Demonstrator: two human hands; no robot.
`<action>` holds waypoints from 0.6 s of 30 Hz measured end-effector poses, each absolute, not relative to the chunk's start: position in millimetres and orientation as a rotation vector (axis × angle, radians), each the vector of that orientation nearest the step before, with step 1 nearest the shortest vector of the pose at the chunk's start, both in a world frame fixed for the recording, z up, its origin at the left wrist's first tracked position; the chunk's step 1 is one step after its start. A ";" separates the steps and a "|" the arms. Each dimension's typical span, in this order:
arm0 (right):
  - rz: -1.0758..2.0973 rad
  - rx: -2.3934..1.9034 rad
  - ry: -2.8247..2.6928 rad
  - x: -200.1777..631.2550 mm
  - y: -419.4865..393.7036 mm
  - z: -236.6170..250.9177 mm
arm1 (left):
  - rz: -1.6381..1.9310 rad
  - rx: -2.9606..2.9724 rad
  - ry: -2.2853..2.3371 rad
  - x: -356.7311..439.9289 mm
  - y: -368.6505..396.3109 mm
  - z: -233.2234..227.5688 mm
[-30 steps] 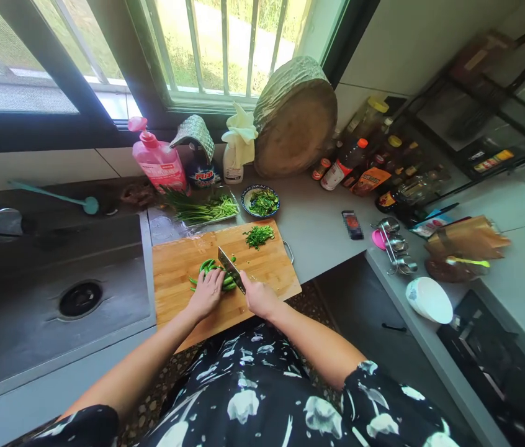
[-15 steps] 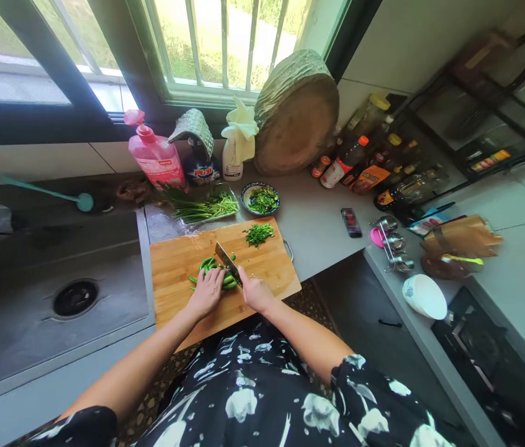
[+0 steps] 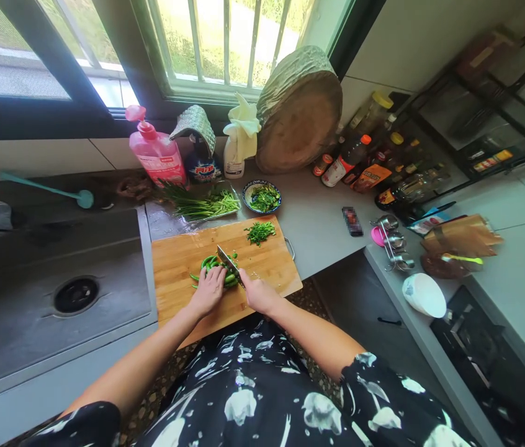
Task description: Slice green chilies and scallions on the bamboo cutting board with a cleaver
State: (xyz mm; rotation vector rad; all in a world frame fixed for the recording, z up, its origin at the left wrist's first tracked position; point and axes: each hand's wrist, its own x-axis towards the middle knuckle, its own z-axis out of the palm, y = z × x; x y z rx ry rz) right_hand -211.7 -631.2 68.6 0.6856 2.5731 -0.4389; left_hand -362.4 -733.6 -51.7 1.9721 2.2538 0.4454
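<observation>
Steel fills the far left of my view: the sink (image 3: 20, 292), with a teal long-handled brush (image 3: 48, 194) lying on the ledge behind it. Moving right along the window wall, I see a pink pump bottle (image 3: 157, 155), then a white spray bottle (image 3: 234, 155) with a cloth draped over it. In front of these lies a bundle of green stalks (image 3: 206, 205) on the grey counter (image 3: 318, 230).

Next comes the bamboo cutting board (image 3: 174, 261). On it my left hand (image 3: 207, 290) presses down on a bunch of green chilies (image 3: 211, 267), fingers curled over them and holding them flat against the wood. Just beside it my right hand (image 3: 259, 295) is clenched around the handle of a knife (image 3: 229, 264), whose blade lies angled across the right end of the chilies, touching them. A small heap of chopped greens (image 3: 260, 232) sits at the board's far right corner, and a patterned bowl (image 3: 262, 197) of more greens stands just beyond the board.

Further right, a round wooden block (image 3: 302, 118) leans against the wall, sauce bottles (image 3: 360, 161) cluster near it, and a white bowl (image 3: 424, 295) sits upside down on the side counter.
</observation>
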 end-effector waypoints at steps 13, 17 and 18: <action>-0.397 0.819 2.697 -217.6 -634.4 24.6 | 0.521 2.023 2.286 -363.8 -737.2 -36.1; -0.422 0.843 2.699 -216.4 -632.5 23.1 | 0.614 2.203 2.149 -371.3 -743.1 -30.7; -0.430 0.844 2.701 -216.2 -632.3 22.5 | 0.629 2.254 2.089 -374.4 -743.3 -32.2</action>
